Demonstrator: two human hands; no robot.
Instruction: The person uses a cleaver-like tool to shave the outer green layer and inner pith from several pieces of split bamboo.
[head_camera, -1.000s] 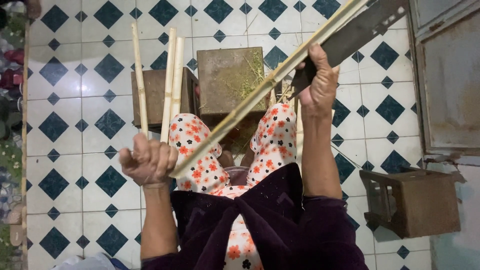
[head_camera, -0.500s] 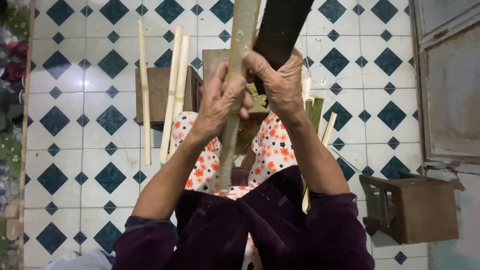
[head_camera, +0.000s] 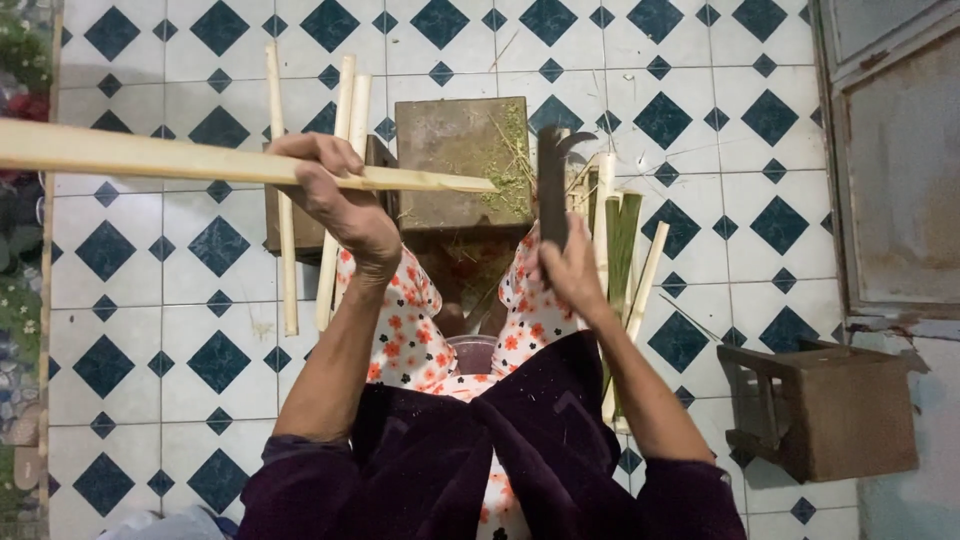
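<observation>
1. Head view, looking straight down on a seated person over a floor of white tiles (head_camera: 180, 300) with dark blue diamonds.
2. Left hand (head_camera: 335, 195): closed around a long pale bamboo strip (head_camera: 150, 158), held level. The strip runs from the picture's left edge to a tip above the wooden block (head_camera: 455, 150).
3. Right hand (head_camera: 565, 265): gripping the handle of a dark cleaver-like knife (head_camera: 552, 180), blade pointing away from the body, edge-on to the camera. The knife stands just beside the strip's tip, apart from it.
4. Wooden block: square, dark, between the knees, with green shavings (head_camera: 510, 175) strewn on its right side.
5. Cut pale sticks (head_camera: 345, 150): several, lying over a low brown stool (head_camera: 300, 190) left of the block.
6. Green and pale bamboo pieces (head_camera: 620, 240): a bundle beside the right knee.
7. Second wooden stool (head_camera: 825, 405): on its side at lower right, near a grey metal door (head_camera: 895, 160).
8. Step in hand, judged: strip and blade are being brought together at the block, apparently for splitting or trimming the strip's end.
9. Next move, judged: calls for steadying the tip on the block and setting the edge squarely on the end grain, left fingers well back from the blade.
</observation>
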